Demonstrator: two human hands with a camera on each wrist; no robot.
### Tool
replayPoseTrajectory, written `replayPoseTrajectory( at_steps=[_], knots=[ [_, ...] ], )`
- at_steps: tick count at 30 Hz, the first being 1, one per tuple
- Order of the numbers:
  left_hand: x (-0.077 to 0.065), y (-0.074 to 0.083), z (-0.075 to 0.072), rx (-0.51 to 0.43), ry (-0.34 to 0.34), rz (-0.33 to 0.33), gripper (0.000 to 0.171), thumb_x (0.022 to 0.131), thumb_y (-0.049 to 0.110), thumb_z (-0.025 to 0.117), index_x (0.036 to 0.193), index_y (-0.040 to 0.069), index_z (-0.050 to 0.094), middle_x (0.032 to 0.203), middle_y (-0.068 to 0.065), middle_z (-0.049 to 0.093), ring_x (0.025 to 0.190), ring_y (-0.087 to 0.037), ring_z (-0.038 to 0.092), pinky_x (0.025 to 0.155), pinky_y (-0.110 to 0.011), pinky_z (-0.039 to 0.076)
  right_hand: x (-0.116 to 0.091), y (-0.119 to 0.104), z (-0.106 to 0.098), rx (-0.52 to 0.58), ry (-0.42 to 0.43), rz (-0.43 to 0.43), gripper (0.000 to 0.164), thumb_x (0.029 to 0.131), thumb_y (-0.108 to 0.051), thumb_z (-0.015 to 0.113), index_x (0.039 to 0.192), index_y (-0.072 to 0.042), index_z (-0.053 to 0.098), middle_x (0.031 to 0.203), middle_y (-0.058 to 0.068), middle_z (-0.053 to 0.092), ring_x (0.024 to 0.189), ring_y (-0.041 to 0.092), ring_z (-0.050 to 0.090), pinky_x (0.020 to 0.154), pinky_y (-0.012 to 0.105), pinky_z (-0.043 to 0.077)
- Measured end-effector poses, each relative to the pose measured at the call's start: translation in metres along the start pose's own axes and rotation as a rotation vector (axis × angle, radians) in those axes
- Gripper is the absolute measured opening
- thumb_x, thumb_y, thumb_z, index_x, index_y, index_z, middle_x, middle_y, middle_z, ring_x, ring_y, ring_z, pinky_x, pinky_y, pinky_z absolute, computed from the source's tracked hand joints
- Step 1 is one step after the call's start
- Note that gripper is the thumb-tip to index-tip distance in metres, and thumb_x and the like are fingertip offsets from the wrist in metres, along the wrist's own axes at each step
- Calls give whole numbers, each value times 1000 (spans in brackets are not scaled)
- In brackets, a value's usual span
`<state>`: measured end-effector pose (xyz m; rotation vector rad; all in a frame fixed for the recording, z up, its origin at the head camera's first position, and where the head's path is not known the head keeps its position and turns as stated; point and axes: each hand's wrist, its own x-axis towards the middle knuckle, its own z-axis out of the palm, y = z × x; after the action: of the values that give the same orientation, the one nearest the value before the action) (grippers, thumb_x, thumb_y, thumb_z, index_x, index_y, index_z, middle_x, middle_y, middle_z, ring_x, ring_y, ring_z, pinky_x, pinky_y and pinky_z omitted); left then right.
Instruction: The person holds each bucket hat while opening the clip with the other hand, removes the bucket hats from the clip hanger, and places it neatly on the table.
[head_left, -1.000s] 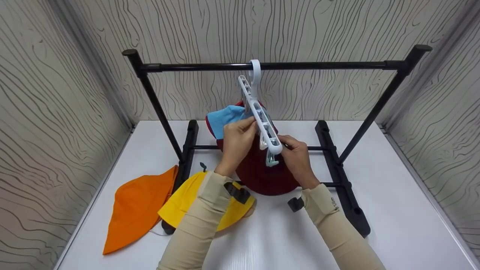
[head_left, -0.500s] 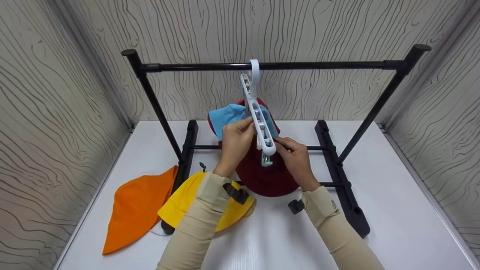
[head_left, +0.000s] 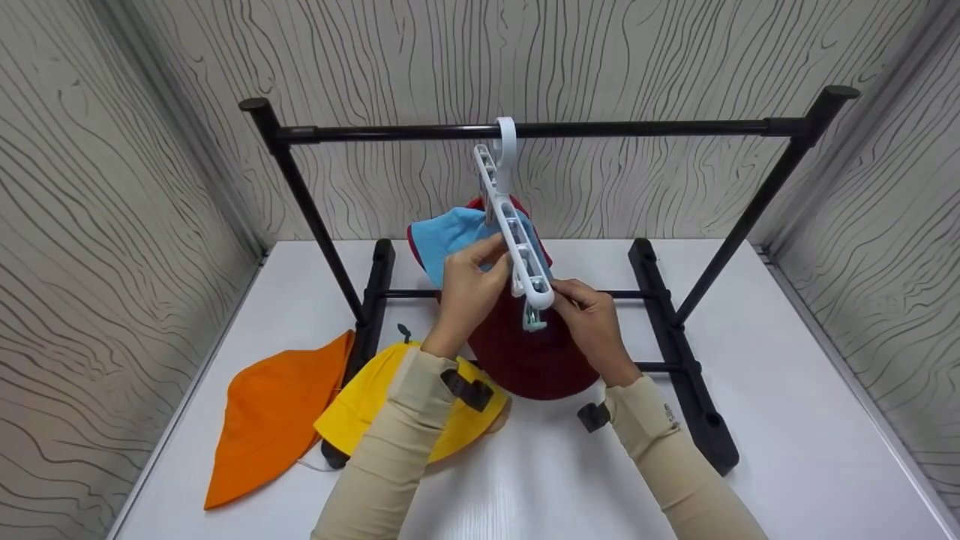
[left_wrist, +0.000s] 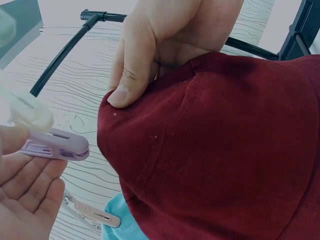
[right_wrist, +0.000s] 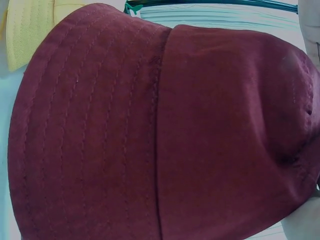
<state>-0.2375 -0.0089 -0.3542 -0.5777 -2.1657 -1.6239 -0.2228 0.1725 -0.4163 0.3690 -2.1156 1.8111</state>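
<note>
My right hand (head_left: 592, 319) pinches the crown of a maroon bucket hat (head_left: 536, 371), its thumb flat on the cloth in the left wrist view. My left hand (head_left: 469, 292) pinches a pale purple clip (left_wrist: 62, 144) between thumb and fingers. The clip's tip stands just short of the hat's crown. Above the hat, a white clip hanger (head_left: 507, 139) hooks over the rack's bar. A mint clip (head_left: 533, 319) dangles under its near end. Behind hangs a blue hat (head_left: 448, 236) with red edging, held by a peach clip (left_wrist: 97, 216).
An orange hat (head_left: 281, 416) and a yellow hat (head_left: 367, 394) with a green leaf on top lie at the left. The black rack (head_left: 660, 127) stands on the white table (head_left: 810, 420), with patterned walls behind and on both sides.
The hanger's near end has swung slightly left, then back a little. My right hand has shifted a little left with the maroon hat, whose brim sits slightly lower.
</note>
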Motion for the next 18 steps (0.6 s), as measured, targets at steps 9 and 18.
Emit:
replayPoseTrajectory(
  at_steps=[9,18],
  knots=[
    [-2,-1,-2,9,-27,28,32,93,11,61,124,4,63,117,-8,69,104,-18,66,96,-31,51,-3,1,-1,-14,-14,31,20,90,-7,65,108,-3,73,95,-8,71,90,7,62,79,16,51],
    [-3,-4,-2,-39,-42,57,33,93,10,62,125,3,61,116,-10,67,105,-19,65,97,-34,51,-11,-13,1,-14,-22,116,22,91,-3,62,111,1,70,100,-2,69,89,7,61,80,16,52]
  ],
)
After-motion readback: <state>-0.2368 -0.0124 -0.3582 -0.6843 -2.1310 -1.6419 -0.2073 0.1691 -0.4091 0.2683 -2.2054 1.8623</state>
